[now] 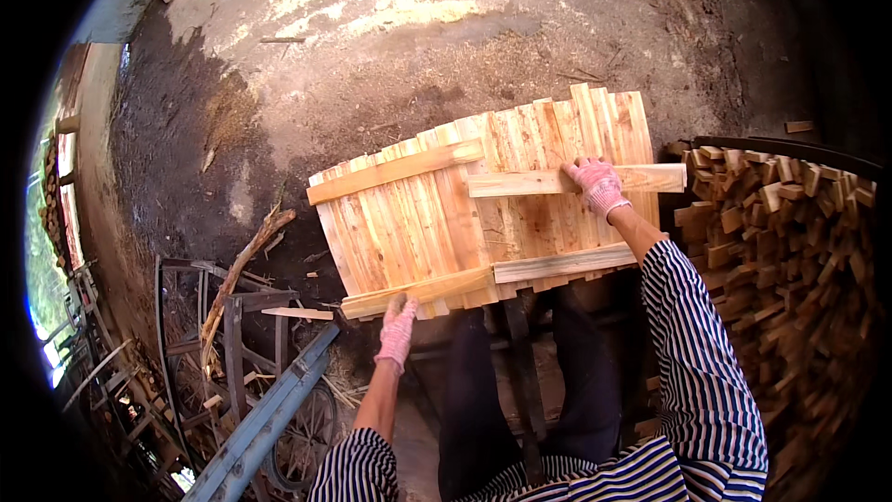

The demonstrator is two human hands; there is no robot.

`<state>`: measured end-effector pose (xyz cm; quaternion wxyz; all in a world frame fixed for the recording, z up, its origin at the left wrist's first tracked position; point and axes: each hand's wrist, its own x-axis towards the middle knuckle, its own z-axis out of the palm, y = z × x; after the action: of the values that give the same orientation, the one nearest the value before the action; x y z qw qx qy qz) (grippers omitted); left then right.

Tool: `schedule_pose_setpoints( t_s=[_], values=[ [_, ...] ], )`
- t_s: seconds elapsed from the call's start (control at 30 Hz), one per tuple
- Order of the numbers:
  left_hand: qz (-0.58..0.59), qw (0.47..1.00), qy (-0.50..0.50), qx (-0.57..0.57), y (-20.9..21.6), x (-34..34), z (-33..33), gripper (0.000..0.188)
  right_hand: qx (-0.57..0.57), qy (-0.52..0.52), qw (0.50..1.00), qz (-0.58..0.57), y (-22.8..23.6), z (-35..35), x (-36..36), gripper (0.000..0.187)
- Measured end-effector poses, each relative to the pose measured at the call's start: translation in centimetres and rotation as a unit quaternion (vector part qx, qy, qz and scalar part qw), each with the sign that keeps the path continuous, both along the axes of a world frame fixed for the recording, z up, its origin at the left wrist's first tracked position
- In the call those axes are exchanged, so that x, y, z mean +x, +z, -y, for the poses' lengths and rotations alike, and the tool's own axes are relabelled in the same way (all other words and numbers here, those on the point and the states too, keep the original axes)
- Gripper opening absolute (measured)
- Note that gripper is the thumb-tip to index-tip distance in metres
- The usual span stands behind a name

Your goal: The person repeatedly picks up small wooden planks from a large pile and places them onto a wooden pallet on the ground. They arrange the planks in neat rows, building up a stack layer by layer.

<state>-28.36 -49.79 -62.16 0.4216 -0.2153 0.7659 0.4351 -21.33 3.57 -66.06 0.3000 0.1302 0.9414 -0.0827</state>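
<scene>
Narrow pale wooden boards (409, 232) lie side by side in a wide row in front of me, their far ends uneven. Across them run longer wooden slats: a far left slat (395, 173), a far right slat (520, 185), a near left slat (455, 286) and a near right slat (562, 264). My left hand (398, 327), in a pink knit glove, is closed on the near left slat by its outer end. Gloved the same way, my right hand (597, 184) grips the far right slat from above, and that slat's right end juts past the boards.
A large stack of cut wood pieces (771, 232) stands close on the right. At lower left are a blue metal beam (279, 409), a dark metal frame (237, 344), a spoked wheel (307, 428) and a rough bark strip (242, 270). Beyond the boards, sawdust (409, 9) covers parts of the ground.
</scene>
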Motion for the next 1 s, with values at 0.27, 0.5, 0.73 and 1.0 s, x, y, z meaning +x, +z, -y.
schedule_pose_setpoints(
  t_s=[0.27,0.5,0.73,1.0],
  values=[
    [-0.261,0.803,-0.454,-0.284,-11.4,-20.4,-9.3,0.103,0.035,0.053,0.998,-0.03,-9.5,-3.2,-4.1,0.066],
    [-0.286,0.619,-0.655,-0.326,-14.7,-27.9,-15.3,0.087,0.053,0.057,0.994,-0.076,-11.3,-4.7,-4.7,0.07],
    [-0.271,0.649,-0.652,-0.283,-15.6,-28.5,-16.0,0.076,0.077,0.033,0.991,-0.107,-11.2,-9.0,-2.9,0.068],
    [-0.267,0.658,-0.636,-0.301,-17.4,-28.8,-13.4,0.085,0.053,-0.028,0.991,-0.119,-12.3,-7.2,-6.7,0.046]
  ],
)
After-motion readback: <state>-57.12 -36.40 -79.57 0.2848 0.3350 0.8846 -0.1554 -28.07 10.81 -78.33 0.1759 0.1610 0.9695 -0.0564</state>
